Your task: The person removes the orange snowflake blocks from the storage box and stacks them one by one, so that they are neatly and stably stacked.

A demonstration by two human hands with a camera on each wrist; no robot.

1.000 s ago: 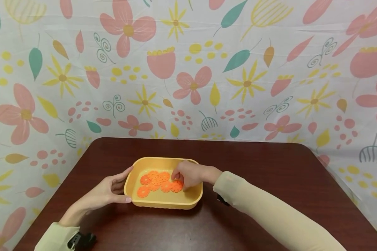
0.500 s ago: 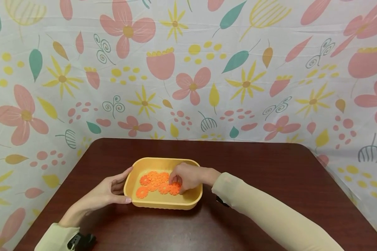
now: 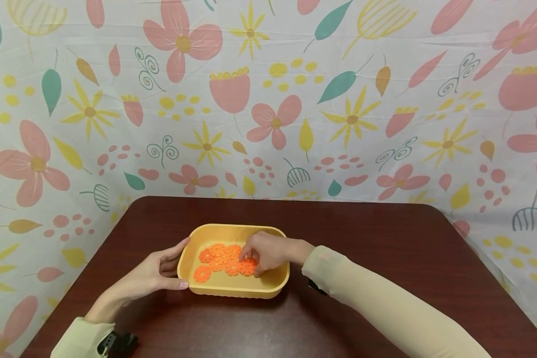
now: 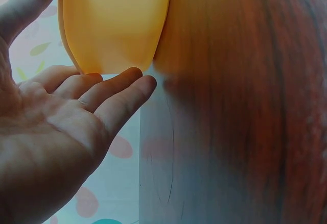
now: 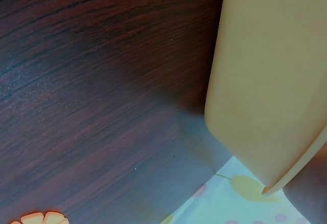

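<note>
A yellow rectangular tray (image 3: 232,291) stands on the table. Several thin orange flower-shaped pieces (image 3: 218,258) lie overlapping on its floor, mostly left of centre. My left hand (image 3: 154,273) holds the tray's left end, thumb at the near corner and index finger at the far corner. In the left wrist view, the fingertips of the left hand (image 4: 76,112) meet the tray's end wall (image 4: 117,40). Inside the tray, my right hand (image 3: 268,251) has curled fingers, with an orange flower piece (image 3: 248,267) between thumb and index finger. Its other fingertips are hidden.
The dark brown table (image 3: 362,248) extends around the tray. A floral cloth (image 3: 268,124) hangs behind its far edge. In the right wrist view, the tray's outer wall (image 5: 271,81) fills the right side, and part of an orange petalled piece (image 5: 43,218) shows at bottom left.
My right hand has moved slightly left and nearer inside the tray, and the orange flower pieces by it shifted left too. My left hand and the tray stay about the same.
</note>
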